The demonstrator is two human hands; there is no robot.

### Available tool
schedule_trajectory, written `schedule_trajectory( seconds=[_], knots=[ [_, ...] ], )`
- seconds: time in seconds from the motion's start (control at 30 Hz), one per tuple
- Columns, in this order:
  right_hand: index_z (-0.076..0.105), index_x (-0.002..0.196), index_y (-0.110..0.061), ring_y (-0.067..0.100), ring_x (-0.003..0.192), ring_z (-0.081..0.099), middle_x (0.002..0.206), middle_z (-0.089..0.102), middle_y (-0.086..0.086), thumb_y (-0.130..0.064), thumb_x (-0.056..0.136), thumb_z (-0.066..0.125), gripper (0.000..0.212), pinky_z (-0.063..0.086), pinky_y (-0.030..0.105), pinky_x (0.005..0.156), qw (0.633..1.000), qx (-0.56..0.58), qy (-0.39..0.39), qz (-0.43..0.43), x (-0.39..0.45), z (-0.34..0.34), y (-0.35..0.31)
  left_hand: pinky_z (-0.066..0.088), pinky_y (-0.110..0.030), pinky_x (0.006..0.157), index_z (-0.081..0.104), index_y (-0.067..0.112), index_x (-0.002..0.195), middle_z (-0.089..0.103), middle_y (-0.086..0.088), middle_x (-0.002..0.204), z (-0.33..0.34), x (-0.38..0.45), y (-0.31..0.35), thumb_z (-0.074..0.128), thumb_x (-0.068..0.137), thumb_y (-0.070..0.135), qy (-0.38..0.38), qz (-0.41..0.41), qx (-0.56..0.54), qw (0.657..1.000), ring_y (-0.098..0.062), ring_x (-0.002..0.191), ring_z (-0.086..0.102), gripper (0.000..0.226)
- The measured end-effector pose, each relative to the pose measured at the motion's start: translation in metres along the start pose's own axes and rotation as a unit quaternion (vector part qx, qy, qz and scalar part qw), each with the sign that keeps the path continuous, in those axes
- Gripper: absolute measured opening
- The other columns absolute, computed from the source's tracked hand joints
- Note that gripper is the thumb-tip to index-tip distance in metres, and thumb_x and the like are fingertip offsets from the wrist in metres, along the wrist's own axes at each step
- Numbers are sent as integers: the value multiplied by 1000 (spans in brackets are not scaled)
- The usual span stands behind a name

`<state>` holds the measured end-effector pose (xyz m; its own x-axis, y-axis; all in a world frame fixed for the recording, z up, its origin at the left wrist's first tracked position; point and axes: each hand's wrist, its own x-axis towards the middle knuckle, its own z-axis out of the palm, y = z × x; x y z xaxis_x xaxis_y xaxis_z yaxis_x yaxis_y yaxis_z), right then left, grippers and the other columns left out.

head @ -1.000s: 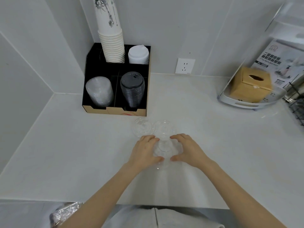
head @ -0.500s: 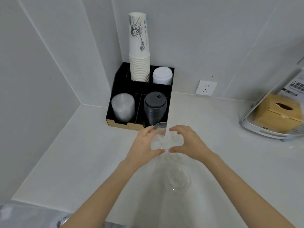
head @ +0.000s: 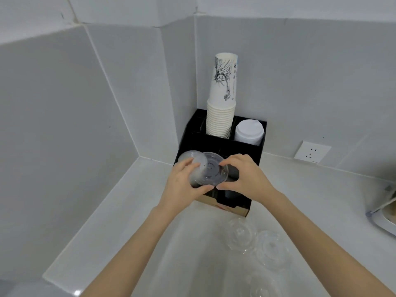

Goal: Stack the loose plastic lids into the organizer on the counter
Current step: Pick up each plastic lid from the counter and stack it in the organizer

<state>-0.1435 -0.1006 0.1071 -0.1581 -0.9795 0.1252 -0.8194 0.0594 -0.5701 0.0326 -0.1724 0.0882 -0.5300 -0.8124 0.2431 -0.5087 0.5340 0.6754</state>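
Observation:
My left hand (head: 181,185) and my right hand (head: 246,179) together hold a clear plastic lid (head: 211,170) by its rim, tilted, above the front of the black organizer (head: 252,151) in the counter's corner. Behind the held lid, a stack of clear lids (head: 188,157) shows in the front left compartment. My hands hide the front right compartment. Three loose clear lids lie on the counter in front of the organizer: one (head: 241,233), another (head: 272,249) and a third (head: 264,286) nearest me.
A tall stack of white paper cups (head: 221,116) and a stack of white lids (head: 248,131) fill the organizer's back compartments. A wall socket (head: 312,151) is on the right wall. A white tray's edge (head: 381,221) shows at the far right.
Both hands lifted a clear lid from the counter and carried it forward over the organizer's front. The view moved closer to the corner.

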Motion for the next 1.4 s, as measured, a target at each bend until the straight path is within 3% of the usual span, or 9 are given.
schedule_trajectory(
  seconds=[0.1, 0.37, 0.53, 0.73, 0.87, 1.1, 1.23, 1.4],
  knots=[
    [58, 115, -20, 19, 110, 42, 117, 57, 2, -35, 65, 79, 56, 40, 33, 93, 1000, -9, -25, -11, 28, 5, -2, 23, -14, 98, 55, 12, 115, 48, -7, 133, -5, 16, -10, 81, 59, 32, 18, -18, 7, 1000, -19, 123, 43, 65],
    [55, 119, -14, 25, 111, 44, 121, 58, 8, -44, 69, 73, 61, 42, 40, 95, 993, -70, -96, -28, 84, 28, 0, 39, -35, 104, 55, 10, 116, 51, -9, 132, 1, 48, -41, 80, 59, 38, 14, -92, 12, 996, -23, 121, 47, 69],
    [50, 124, -13, 28, 116, 42, 125, 56, 9, -43, 73, 69, 63, 38, 40, 96, 981, -133, -142, -13, 103, 39, 2, 32, -25, 102, 53, 8, 118, 50, -10, 134, 11, 60, -55, 79, 61, 38, -16, -124, 12, 992, -22, 123, 44, 69],
    [53, 119, -12, 28, 111, 44, 115, 61, 10, -41, 76, 65, 54, 37, 39, 92, 970, -179, -163, -20, 110, 48, 4, 32, -26, 102, 51, 7, 119, 47, -11, 136, 17, 62, -66, 78, 63, 34, -36, -127, 36, 991, -24, 125, 43, 68],
    [55, 112, -11, 27, 110, 43, 112, 62, 9, -42, 78, 63, 47, 37, 39, 91, 963, -211, -163, -32, 109, 52, 5, 31, -30, 105, 51, 7, 118, 42, -11, 138, 20, 60, -69, 77, 63, 35, -40, -123, 61, 990, -25, 128, 36, 66],
    [49, 124, -15, 29, 123, 35, 130, 50, 10, -44, 80, 60, 55, 32, 42, 100, 959, -230, -156, -48, 103, 46, 4, 36, -31, 97, 51, 8, 117, 41, -11, 131, 15, 60, -64, 77, 63, 38, -49, -125, 80, 988, -26, 124, 35, 67],
    [44, 128, -15, 27, 126, 33, 132, 49, 7, -39, 81, 59, 56, 30, 40, 103, 972, -198, -114, -51, 92, 36, 1, 35, -33, 100, 46, 11, 122, 43, -10, 130, 9, 54, -54, 77, 62, 39, -34, -112, 78, 990, -25, 122, 37, 73],
    [49, 124, -16, 25, 125, 37, 129, 54, 5, -34, 83, 60, 46, 34, 38, 100, 990, -124, -37, -54, 67, 15, 0, 34, -29, 98, 48, 14, 118, 46, -8, 127, 10, 38, -33, 77, 63, 36, -29, -74, 49, 996, -24, 121, 38, 66]
  ],
)
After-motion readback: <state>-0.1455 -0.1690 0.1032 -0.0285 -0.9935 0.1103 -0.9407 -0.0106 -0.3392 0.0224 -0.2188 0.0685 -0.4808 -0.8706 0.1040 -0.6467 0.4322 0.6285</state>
